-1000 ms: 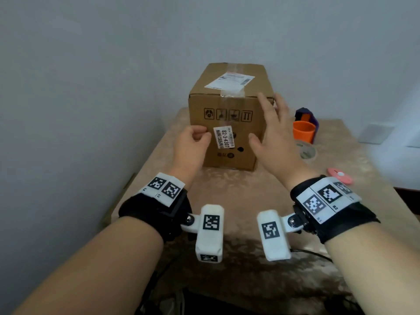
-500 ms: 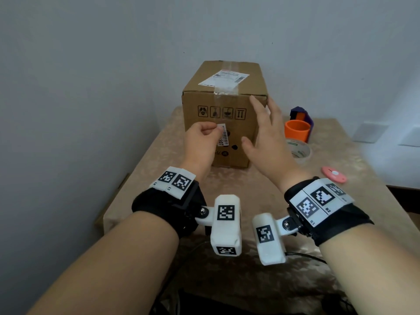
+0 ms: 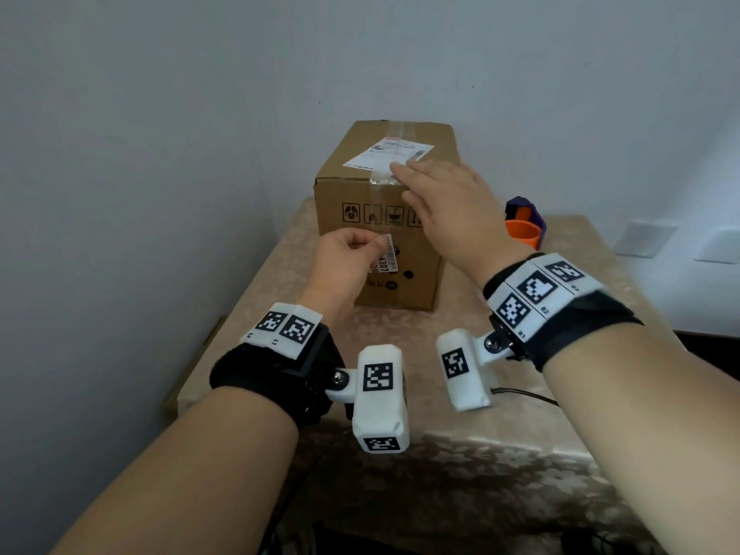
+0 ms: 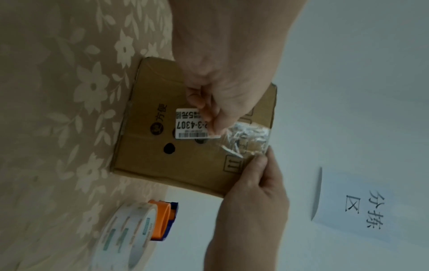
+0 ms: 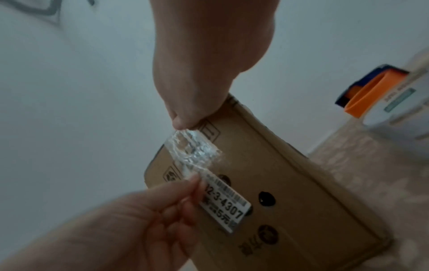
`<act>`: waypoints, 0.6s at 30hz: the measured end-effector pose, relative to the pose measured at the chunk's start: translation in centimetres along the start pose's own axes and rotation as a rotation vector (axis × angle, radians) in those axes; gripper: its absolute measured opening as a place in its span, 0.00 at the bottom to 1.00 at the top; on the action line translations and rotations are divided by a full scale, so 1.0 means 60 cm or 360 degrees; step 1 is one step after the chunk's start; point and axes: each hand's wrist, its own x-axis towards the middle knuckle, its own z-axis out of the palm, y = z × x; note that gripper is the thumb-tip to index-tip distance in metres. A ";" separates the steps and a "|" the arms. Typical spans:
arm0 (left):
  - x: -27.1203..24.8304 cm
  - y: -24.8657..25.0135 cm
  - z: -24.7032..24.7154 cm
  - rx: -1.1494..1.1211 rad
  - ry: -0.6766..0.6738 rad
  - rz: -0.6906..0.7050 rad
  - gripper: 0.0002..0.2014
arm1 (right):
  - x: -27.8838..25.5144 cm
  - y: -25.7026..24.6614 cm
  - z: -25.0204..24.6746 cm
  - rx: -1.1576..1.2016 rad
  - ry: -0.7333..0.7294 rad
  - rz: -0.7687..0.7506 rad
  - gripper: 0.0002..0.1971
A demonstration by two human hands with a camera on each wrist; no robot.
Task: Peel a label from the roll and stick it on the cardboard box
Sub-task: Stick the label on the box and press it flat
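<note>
The brown cardboard box (image 3: 404,282) stands at the back of the table, with a shipping label (image 3: 390,154) on top and a printed 4307 sticker (image 4: 190,126) on its front face. My left hand (image 3: 378,244) pinches a small white label (image 3: 387,245) close against that front face, over the sticker's upper end. My right hand (image 3: 412,182) lies with straight fingers on the box's top front edge, its fingertips (image 5: 183,122) on the crinkled clear tape (image 5: 192,148). The white label roll (image 4: 125,236) lies right of the box; my right arm hides it in the head view.
An orange cup (image 3: 520,232) and a purple holder (image 3: 524,208) stand right of the box. The table wears a beige floral cloth (image 3: 400,334) and sits in a corner, with walls close behind and on the left. A paper sign (image 4: 357,207) hangs on the wall.
My right hand has risen from beside the box's front face to its top front edge. My left hand stays at the front face, pinching the label.
</note>
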 end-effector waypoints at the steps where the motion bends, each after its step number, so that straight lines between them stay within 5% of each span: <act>1: -0.002 0.003 -0.004 0.0014 -0.0050 -0.0007 0.04 | 0.001 0.001 0.002 0.0020 -0.0001 0.0013 0.21; 18: -0.002 0.051 -0.052 -0.0083 -0.0405 -0.0495 0.02 | 0.015 -0.006 -0.001 0.0115 0.0165 0.0069 0.22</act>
